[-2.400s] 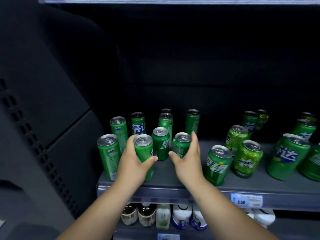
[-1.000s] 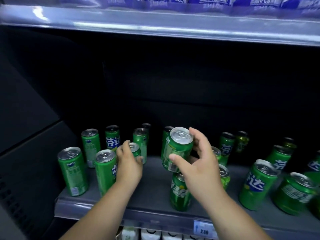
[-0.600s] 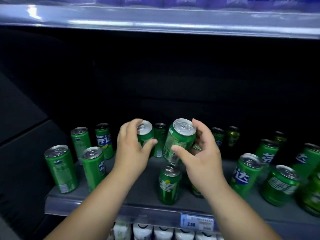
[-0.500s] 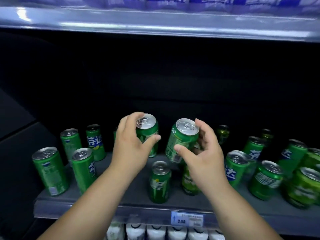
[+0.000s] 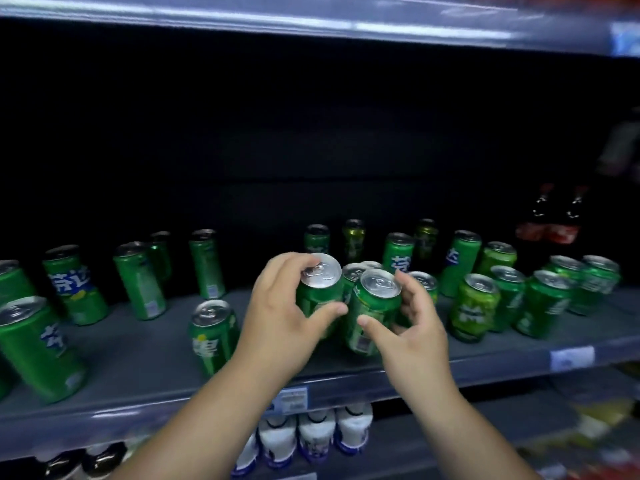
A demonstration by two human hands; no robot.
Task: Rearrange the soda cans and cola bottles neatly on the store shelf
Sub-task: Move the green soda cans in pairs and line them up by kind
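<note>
Green aluminium soda can (image 5: pixel 318 292) gripped in left hand (image 5: pixel 277 327), fingers curled round; second green can (image 5: pixel 375 306) likewise in right hand (image 5: pixel 412 337). Both tilted, middle of grey metal shelf (image 5: pixel 138 358). Advise: seat upright, bases flat, clear of neighbours.

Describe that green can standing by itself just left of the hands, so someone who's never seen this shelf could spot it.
Look at the grey metal shelf lined with green soda cans. Just left of the left hand, near the front edge, one short green aluminium can with white lettering stands alone. The cans farther left are taller and slimmer.
</note>
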